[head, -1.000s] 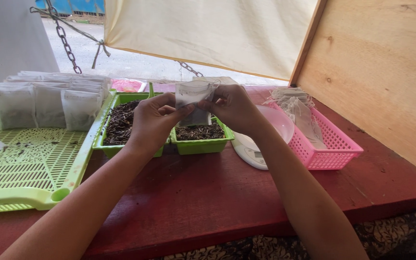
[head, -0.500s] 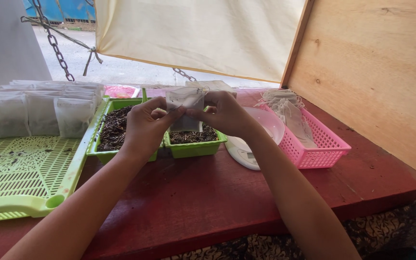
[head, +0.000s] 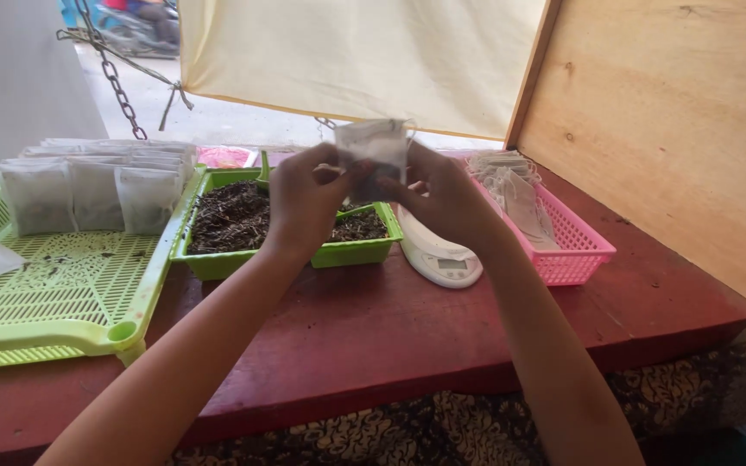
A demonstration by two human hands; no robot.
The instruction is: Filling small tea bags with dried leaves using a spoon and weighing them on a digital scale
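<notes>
White filter pouch point(head: 375, 142) is being pinched by left hand point(head: 308, 198) and right hand point(head: 442, 194), both closed on it above the green tray point(head: 218, 259) at the table's point(head: 373, 328) back edge, catching spills.

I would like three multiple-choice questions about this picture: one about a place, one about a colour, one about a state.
1. Where is the white scale?
A. between green tray and pink basket
B. on the flat green rack
C. inside the pink basket

2. What colour is the basket with empty bags?
A. blue
B. pink
C. yellow

3. How is the small bag held?
A. lying on the table
B. by one hand only
C. by both hands, above the tray

Answers: 1 A, it sits beside the green tray. 2 B, its mesh is pink. 3 C, left hand and right hand both pinch it.
</notes>
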